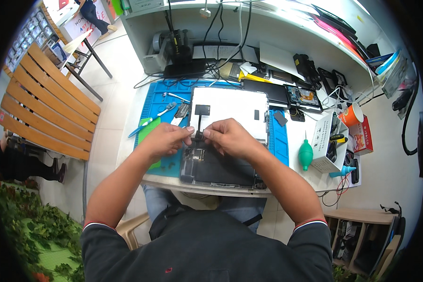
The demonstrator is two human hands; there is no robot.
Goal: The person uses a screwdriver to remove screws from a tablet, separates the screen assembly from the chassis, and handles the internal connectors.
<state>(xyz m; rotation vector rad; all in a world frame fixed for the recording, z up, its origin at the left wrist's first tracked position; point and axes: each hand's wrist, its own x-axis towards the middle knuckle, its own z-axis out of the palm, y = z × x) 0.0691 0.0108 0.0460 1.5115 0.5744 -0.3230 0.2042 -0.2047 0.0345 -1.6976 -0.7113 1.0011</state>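
An opened tablet lies on the bench in front of me. Its screen panel (239, 101) shows a white back and lies at the far side of the dark housing (221, 167). From a black patch on the panel, a black flex cable (200, 123) runs down toward the housing. My right hand (232, 137) pinches the cable's lower end between thumb and forefinger. My left hand (167, 140) is closed at the same end, its thumb and forefinger against the cable's left side. The fingertips partly hide the cable's end.
Under the tablet is a blue work mat (151, 105) bearing a toothbrush (155, 117) and a green sheet (148, 131). To the right stand a green air blower (305, 155), a white box of tools (328, 145) and an orange cup (351, 115). Cables (216, 70) tangle behind.
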